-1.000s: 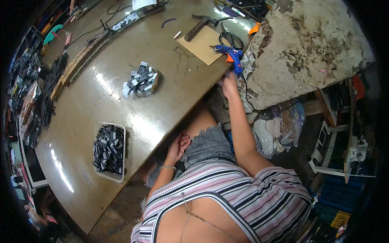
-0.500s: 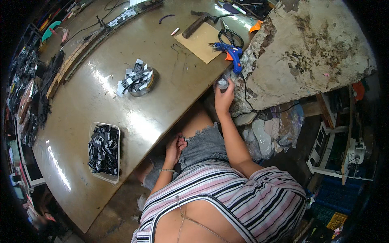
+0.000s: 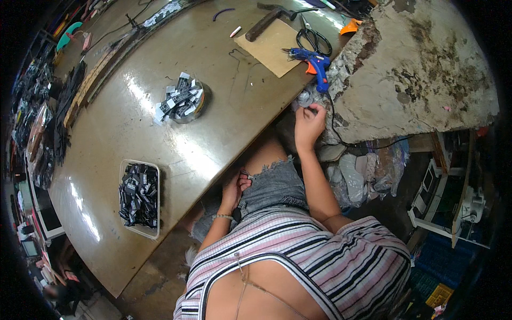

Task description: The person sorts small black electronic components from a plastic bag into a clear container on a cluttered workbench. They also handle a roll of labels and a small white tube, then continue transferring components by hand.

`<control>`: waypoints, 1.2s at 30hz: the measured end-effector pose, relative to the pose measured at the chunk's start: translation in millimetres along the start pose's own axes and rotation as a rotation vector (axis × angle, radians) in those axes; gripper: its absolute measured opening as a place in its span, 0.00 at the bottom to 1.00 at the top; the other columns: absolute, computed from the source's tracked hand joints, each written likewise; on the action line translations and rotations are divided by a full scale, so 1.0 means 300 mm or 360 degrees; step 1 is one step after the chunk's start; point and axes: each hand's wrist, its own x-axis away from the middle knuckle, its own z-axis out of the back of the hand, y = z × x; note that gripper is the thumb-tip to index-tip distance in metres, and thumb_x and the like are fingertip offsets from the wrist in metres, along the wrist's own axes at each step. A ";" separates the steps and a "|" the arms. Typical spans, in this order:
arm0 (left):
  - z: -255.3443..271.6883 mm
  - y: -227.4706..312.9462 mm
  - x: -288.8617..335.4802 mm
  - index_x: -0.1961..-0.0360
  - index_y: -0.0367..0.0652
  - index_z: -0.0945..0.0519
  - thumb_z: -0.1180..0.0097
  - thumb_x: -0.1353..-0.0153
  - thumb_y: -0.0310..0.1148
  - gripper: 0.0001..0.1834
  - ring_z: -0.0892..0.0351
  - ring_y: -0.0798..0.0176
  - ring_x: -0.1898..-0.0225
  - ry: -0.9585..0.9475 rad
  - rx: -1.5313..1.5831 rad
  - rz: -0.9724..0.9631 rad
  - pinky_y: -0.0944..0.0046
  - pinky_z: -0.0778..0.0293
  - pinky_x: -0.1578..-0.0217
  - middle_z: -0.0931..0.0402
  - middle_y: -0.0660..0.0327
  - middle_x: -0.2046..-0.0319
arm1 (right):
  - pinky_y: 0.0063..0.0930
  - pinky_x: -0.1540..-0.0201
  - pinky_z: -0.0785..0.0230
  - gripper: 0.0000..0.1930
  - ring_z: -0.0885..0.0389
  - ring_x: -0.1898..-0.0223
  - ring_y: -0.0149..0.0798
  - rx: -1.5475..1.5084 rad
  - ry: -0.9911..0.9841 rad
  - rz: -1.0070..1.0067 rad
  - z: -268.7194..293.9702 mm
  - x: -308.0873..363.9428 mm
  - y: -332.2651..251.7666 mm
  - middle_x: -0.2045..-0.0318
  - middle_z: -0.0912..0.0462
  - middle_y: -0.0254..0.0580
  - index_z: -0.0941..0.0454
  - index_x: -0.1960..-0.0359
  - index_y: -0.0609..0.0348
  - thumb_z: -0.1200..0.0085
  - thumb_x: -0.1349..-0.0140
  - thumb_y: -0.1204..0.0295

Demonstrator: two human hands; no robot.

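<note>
Tabletop (image 3: pixel 224 133) of worn brown sheet takes most of the view, its near edge curving just above the seated person's lap. At its right edge sits a rough, stained grey slab (image 3: pixel 421 69), which crowds that side. Near the tabletop's lower left edge a white rectangular tray (image 3: pixel 140 197) holds black labels; nearer the middle, a round tin (image 3: pixel 184 101) is heaped with black-and-white labels. Toward the far edge lie a tan board (image 3: pixel 274 45), black scissors (image 3: pixel 314 38) and a blue glue gun (image 3: pixel 316 63) with an orange trigger, its black cord trailing down past the slab.

The right hand (image 3: pixel 308 124) is raised to the tabletop's near edge just below the glue gun, fingers pinched on a small crumpled greyish piece (image 3: pixel 305 98), likely kept there to stay within reach of the gun. The left hand (image 3: pixel 234 189) rests in the lap on the denim shorts (image 3: pixel 272 184), fingers curled around something tiny that I cannot make out.
</note>
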 end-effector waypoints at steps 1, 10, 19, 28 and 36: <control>-0.001 0.000 0.003 0.51 0.36 0.29 0.55 0.32 0.40 0.18 0.22 0.66 0.69 0.0008 0.0004 -0.0031 0.67 0.23 0.66 0.26 0.60 0.68 | 0.28 0.60 0.25 0.16 0.17 0.65 0.39 -0.0104 -0.0007 -0.0139 -0.009 0.008 0.006 0.62 0.20 0.51 0.37 0.57 0.65 0.46 0.45 0.83; -0.007 0.005 -0.003 0.50 0.36 0.29 0.57 0.31 0.42 0.19 0.23 0.65 0.71 0.0055 -0.0302 -0.0092 0.68 0.23 0.67 0.29 0.59 0.70 | 0.31 0.37 0.48 0.26 0.39 0.37 0.45 0.0148 -0.0407 -0.0013 -0.063 -0.010 0.047 0.38 0.40 0.58 0.47 0.36 0.71 0.68 0.38 0.76; -0.043 0.020 0.004 0.50 0.36 0.30 0.58 0.30 0.41 0.19 0.23 0.65 0.72 0.0072 -0.0351 -0.0020 0.67 0.23 0.67 0.29 0.59 0.70 | 0.26 0.44 0.41 0.17 0.29 0.49 0.35 -0.0607 -0.0366 -0.0428 -0.117 -0.102 0.074 0.51 0.25 0.42 0.30 0.49 0.69 0.66 0.35 0.76; -0.010 0.002 0.009 0.48 0.36 0.30 0.59 0.30 0.38 0.18 0.23 0.65 0.72 0.0037 -0.0244 0.0028 0.67 0.23 0.67 0.28 0.59 0.70 | 0.32 0.44 0.38 0.18 0.29 0.47 0.37 -0.0645 -0.0186 -0.0734 -0.170 -0.194 0.176 0.49 0.26 0.41 0.33 0.45 0.61 0.59 0.33 0.67; 0.009 -0.012 0.026 0.48 0.35 0.31 0.59 0.31 0.35 0.17 0.21 0.63 0.70 -0.0025 -0.0091 -0.0063 0.66 0.22 0.65 0.27 0.57 0.68 | 0.43 0.44 0.34 0.25 0.27 0.48 0.45 -0.1343 -0.0171 -0.1133 -0.208 -0.303 0.247 0.48 0.26 0.44 0.33 0.44 0.57 0.58 0.34 0.51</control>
